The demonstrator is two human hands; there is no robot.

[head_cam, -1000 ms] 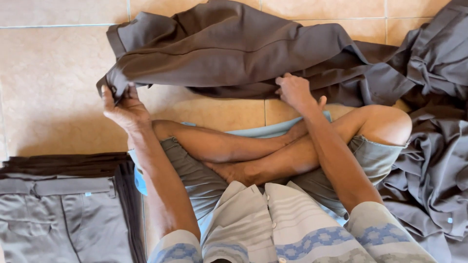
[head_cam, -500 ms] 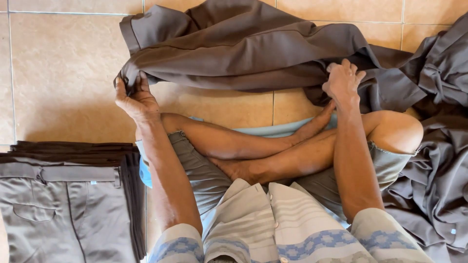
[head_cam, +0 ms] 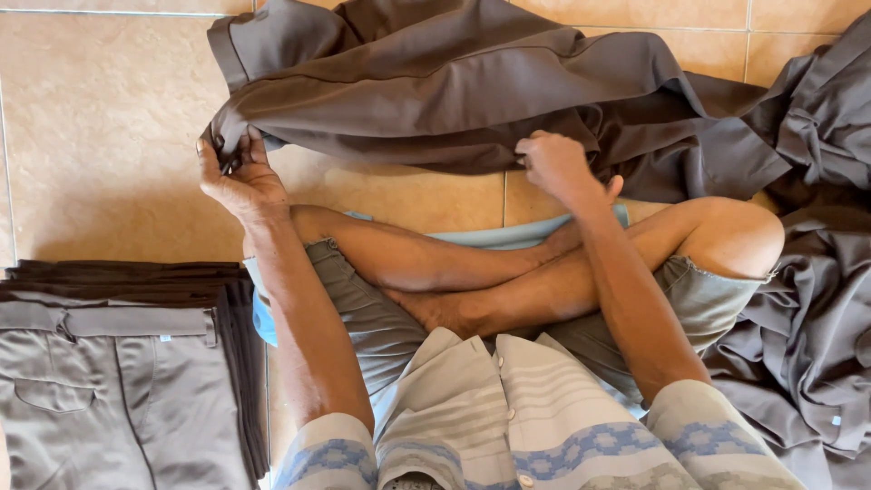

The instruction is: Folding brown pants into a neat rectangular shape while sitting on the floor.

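Both my hands on the dark brown garment spread over the tiled floor.

The tiled floor (head_cam: 109, 136) carries everything; the dark brown garment (head_cam: 435, 86) lies rumpled across it just beyond my crossed legs (head_cam: 508, 263), its near edge under both grips; a heap of grey cloth (head_cam: 807, 299) sits to my right, touching my knee; a stack of folded trousers (head_cam: 118, 363) lies at my left, apart from the garment; my left hand (head_cam: 238, 177) has its grip closed tight, pinching the garment's left corner; my right hand (head_cam: 555, 165) is curled shut on a fold of the same garment's lower edge.
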